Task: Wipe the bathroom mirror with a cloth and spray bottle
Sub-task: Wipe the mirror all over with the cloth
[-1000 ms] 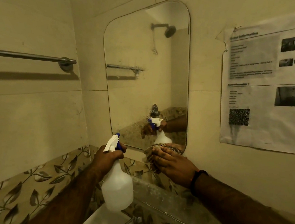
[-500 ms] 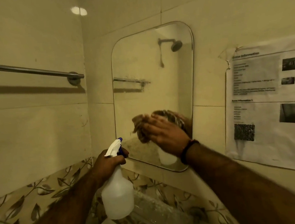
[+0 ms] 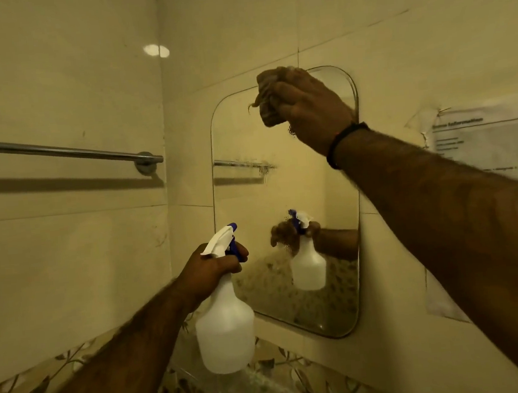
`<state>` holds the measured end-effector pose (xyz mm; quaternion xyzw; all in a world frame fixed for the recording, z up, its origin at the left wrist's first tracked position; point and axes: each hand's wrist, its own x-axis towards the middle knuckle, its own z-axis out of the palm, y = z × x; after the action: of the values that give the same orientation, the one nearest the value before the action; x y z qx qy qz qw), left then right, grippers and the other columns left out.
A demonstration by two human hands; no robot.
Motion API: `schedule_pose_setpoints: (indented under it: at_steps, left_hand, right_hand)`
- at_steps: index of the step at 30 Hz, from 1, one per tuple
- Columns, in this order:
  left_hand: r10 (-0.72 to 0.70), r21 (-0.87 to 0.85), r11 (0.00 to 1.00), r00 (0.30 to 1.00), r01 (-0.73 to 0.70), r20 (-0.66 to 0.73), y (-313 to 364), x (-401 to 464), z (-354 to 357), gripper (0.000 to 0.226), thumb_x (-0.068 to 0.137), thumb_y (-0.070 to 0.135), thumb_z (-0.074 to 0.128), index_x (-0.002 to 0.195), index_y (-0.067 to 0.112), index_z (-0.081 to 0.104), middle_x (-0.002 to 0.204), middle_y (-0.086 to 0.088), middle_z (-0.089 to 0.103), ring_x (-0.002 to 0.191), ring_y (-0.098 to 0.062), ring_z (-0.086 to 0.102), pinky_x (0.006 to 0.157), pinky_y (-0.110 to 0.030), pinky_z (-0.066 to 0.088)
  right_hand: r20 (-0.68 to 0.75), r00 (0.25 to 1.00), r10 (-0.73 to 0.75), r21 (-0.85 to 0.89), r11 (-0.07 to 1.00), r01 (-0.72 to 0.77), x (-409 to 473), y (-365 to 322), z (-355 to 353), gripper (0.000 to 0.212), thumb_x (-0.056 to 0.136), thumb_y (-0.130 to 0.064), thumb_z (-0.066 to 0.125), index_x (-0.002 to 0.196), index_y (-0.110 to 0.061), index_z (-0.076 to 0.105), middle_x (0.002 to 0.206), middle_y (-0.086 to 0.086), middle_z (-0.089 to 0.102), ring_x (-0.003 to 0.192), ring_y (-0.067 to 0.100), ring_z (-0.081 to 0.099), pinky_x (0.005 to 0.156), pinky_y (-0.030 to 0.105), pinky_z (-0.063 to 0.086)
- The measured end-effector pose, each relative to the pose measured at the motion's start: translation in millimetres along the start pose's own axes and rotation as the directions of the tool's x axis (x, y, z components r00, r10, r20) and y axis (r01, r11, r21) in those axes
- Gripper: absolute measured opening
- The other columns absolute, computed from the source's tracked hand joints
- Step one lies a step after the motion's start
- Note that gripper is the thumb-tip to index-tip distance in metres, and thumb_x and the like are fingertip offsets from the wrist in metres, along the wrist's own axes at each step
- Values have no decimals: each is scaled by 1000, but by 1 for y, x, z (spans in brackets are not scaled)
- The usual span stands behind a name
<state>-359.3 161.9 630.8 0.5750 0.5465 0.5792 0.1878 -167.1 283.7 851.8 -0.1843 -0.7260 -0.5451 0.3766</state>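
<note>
I am judging the wipe to be under way rather than finished: the mirror (image 3: pixel 286 200) is showing smudgy dark marks around its middle, near the reflected rail, and a hazy patch low down, so most of the glass looks as if it is waiting for the cloth. My right hand (image 3: pixel 313 110) is closing around a bunched brown cloth (image 3: pixel 266 97), fingers curled tight on it, and is pressing it at the mirror's top edge, near the upper right corner; whether the cloth is flat on the glass or just overlapping the rim I cannot tell. My left hand (image 3: pixel 214 269) is gripping the neck of the white spray bottle (image 3: pixel 227 327), fingers wrapped by the blue trigger, holding it upright just in front of the mirror's lower left part, nozzle aimed toward the glass. The bottle is hanging well below the cloth hand.
</note>
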Motion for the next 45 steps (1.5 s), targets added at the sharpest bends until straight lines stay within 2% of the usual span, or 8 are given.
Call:
schedule_pose_setpoints:
  at_steps: [7, 15, 20, 25, 31, 36, 42, 45]
  left_hand:
    - [-10, -19, 1000, 1000, 9, -2, -12, 9, -2, 35, 59, 20, 63, 92, 13, 71, 92, -2, 70, 82, -15, 64, 72, -33, 52]
    - [-10, -19, 1000, 1000, 10, 2, -18, 21, -2, 35, 60, 19, 63, 94, 14, 71, 98, -8, 71, 86, -25, 63, 80, -46, 53]
    - [-13, -21, 1000, 1000, 13, 0, -22, 24, 7, 35, 60, 21, 63, 95, 16, 70, 101, -10, 70, 93, -27, 62, 83, -42, 52]
    - [-22, -9, 1000, 1000, 22, 8, -26, 22, 18, 37, 60, 23, 62, 96, 16, 68, 102, -11, 68, 91, -25, 61, 76, -34, 51]
    - [-39, 2, 999, 999, 39, 4, -33, 18, 21, 39, 60, 24, 62, 97, 13, 68, 105, -16, 67, 96, -33, 61, 83, -40, 50]
    - [-69, -21, 997, 998, 69, 2, -43, 10, 20, 33, 59, 22, 63, 91, 15, 70, 102, -13, 69, 90, -29, 61, 76, -36, 51]
    - [-104, -33, 994, 994, 103, -15, -54, -1, 20, 30, 59, 20, 64, 87, 15, 72, 100, -12, 71, 93, -30, 63, 80, -38, 51]
    - [-116, -26, 993, 993, 115, -8, -55, -9, 21, 30, 59, 19, 63, 88, 14, 72, 99, -6, 73, 94, -26, 64, 80, -38, 51]
  right_hand:
    - [81, 995, 64, -18, 998, -62, 17, 11, 6, 52, 95, -10, 57, 144, -5, 42, 156, 15, 32, 148, 35, 15, 123, 46, 10]
    - [85, 994, 71, -17, 997, -70, 17, 6, 16, 45, 98, -18, 39, 141, -9, 47, 152, 15, 38, 147, 34, 21, 121, 49, 13]
    - [114, 992, 45, -15, 999, -43, 9, -8, 22, 47, 99, -18, 34, 143, -10, 43, 152, 13, 38, 146, 33, 22, 121, 49, 14]
    - [134, 990, 39, 15, 999, -41, 1, -22, 28, 48, 98, -17, 34, 144, -11, 43, 153, 12, 37, 147, 32, 20, 121, 49, 14]
    - [169, 985, 31, 29, 999, -36, -11, -37, 33, 48, 97, -17, 33, 144, -13, 44, 153, 11, 37, 147, 32, 21, 121, 49, 13]
    - [197, 980, 8, 75, 997, -23, -30, -59, 39, 48, 97, -18, 35, 144, -14, 44, 153, 10, 38, 147, 32, 21, 121, 49, 14]
    - [221, 975, -18, 139, 990, -13, -60, -89, 48, 51, 96, -18, 33, 146, -18, 40, 155, 8, 36, 148, 30, 19, 122, 50, 13]
    - [236, 971, -46, 156, 988, 9, -79, -107, 51, 52, 94, -17, 31, 145, -18, 42, 155, 8, 37, 148, 30, 19, 122, 49, 12]
